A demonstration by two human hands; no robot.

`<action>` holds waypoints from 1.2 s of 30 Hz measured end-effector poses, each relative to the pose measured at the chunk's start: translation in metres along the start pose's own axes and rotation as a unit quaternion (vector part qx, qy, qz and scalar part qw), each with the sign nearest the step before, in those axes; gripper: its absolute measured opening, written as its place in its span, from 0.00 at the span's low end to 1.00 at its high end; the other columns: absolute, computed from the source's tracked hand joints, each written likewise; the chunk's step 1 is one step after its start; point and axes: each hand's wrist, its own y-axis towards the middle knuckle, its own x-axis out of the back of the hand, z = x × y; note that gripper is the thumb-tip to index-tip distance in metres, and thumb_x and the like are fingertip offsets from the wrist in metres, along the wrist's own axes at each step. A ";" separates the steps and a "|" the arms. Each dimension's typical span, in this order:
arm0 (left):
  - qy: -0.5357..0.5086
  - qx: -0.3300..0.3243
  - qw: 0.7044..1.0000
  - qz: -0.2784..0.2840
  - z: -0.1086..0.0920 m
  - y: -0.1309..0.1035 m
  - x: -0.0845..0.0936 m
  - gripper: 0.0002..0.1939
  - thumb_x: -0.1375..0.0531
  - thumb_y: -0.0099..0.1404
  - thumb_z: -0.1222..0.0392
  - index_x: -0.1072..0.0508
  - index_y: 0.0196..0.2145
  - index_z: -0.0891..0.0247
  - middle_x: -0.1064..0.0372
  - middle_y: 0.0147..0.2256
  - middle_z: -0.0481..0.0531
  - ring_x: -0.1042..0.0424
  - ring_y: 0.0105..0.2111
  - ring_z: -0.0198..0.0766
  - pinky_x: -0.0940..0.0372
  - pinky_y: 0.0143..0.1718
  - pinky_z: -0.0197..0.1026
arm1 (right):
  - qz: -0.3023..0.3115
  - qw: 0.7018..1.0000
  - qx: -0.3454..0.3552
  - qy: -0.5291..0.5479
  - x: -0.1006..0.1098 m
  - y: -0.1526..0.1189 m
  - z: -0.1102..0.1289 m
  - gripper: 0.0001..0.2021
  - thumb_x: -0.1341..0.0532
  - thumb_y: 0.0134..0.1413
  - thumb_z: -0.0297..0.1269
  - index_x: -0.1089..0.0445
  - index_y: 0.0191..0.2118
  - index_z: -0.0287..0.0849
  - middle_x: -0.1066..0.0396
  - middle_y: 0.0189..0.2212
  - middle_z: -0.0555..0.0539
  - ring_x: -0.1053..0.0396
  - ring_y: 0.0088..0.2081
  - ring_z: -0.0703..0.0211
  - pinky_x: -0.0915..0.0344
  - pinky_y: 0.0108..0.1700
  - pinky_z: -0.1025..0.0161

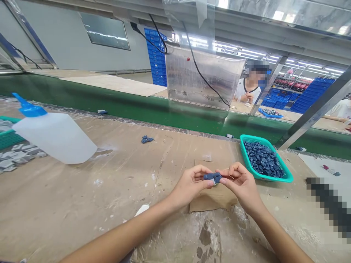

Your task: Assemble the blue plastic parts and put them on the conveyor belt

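Note:
Both of my hands meet over a piece of brown cardboard (211, 199) on the worktable. Between their fingertips is a small dark blue part (211, 176) with a pale patch on its underside; its exact kind does not show. My left hand (193, 182) pinches it from the left with thumb and fingers. From the right, my right hand (241, 182) grips its other end between thumb and forefinger. A turquoise basket (286, 176) full of similar dark blue pieces (261, 159) stands just beyond my right hand.
A white squeeze bottle (59, 137) with a blue nozzle stands at left, near grey-white pieces (20, 157). A few blue pieces (147, 139) lie mid-table. Behind runs a green conveyor belt (131, 113). A slanted metal post (315, 106) rises at right; a person (248, 89) sits across.

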 end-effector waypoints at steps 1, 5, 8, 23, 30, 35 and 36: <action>-0.008 -0.002 1.000 0.002 -0.001 -0.001 -0.001 0.11 0.36 0.48 0.63 0.31 0.30 0.67 0.28 0.33 0.52 0.31 0.31 0.33 0.36 0.37 0.37 | 0.003 1.000 -0.009 0.011 0.002 0.000 0.000 0.17 0.32 0.42 0.38 0.44 0.28 0.44 0.29 0.29 0.50 0.32 0.43 0.52 0.36 0.45 0.58; -0.040 0.004 0.999 -0.012 0.002 -0.006 -0.004 0.13 0.35 0.48 0.63 0.29 0.33 0.67 0.28 0.33 0.51 0.32 0.29 0.32 0.36 0.34 0.36 | 0.009 0.996 -0.027 0.083 0.004 0.000 -0.006 0.19 0.30 0.38 0.34 0.44 0.28 0.44 0.30 0.27 0.52 0.31 0.41 0.56 0.38 0.43 0.63; -0.040 0.009 0.999 -0.018 0.003 -0.007 -0.005 0.14 0.35 0.48 0.63 0.30 0.33 0.68 0.29 0.31 0.50 0.33 0.28 0.31 0.36 0.33 0.36 | 0.021 0.989 -0.039 0.139 0.003 0.001 -0.009 0.19 0.29 0.36 0.32 0.44 0.27 0.44 0.31 0.25 0.54 0.32 0.37 0.61 0.38 0.39 0.68; 0.049 0.024 0.996 0.077 -0.015 -0.016 -0.004 0.08 0.40 0.52 0.65 0.27 0.32 0.68 0.31 0.30 0.49 0.34 0.33 0.34 0.40 0.40 0.35 | 0.203 0.961 -0.167 0.081 0.016 0.002 0.005 0.24 0.29 0.35 0.41 0.28 0.43 0.43 0.28 0.37 0.45 0.33 0.43 0.55 0.41 0.48 0.60; 0.037 0.022 0.996 0.084 -0.013 -0.022 -0.005 0.07 0.40 0.53 0.65 0.28 0.33 0.66 0.31 0.33 0.49 0.34 0.36 0.34 0.41 0.41 0.33 | 0.169 0.973 -0.148 0.058 0.014 -0.003 0.003 0.24 0.28 0.30 0.41 0.26 0.40 0.43 0.27 0.32 0.46 0.31 0.38 0.54 0.36 0.41 0.62; 0.026 0.018 0.996 0.086 -0.009 -0.023 -0.007 0.09 0.41 0.55 0.65 0.27 0.36 0.65 0.31 0.34 0.49 0.34 0.37 0.34 0.40 0.41 0.34 | 0.162 0.976 -0.139 0.033 0.013 -0.004 0.000 0.22 0.28 0.31 0.39 0.26 0.39 0.43 0.26 0.32 0.46 0.31 0.39 0.54 0.36 0.42 0.61; 0.027 0.015 0.996 0.087 -0.009 -0.023 -0.007 0.09 0.42 0.55 0.65 0.27 0.36 0.65 0.31 0.34 0.49 0.34 0.37 0.34 0.40 0.41 0.34 | 0.162 0.977 -0.136 0.036 0.013 -0.004 0.000 0.21 0.28 0.32 0.39 0.26 0.39 0.43 0.26 0.32 0.47 0.31 0.38 0.54 0.35 0.41 0.62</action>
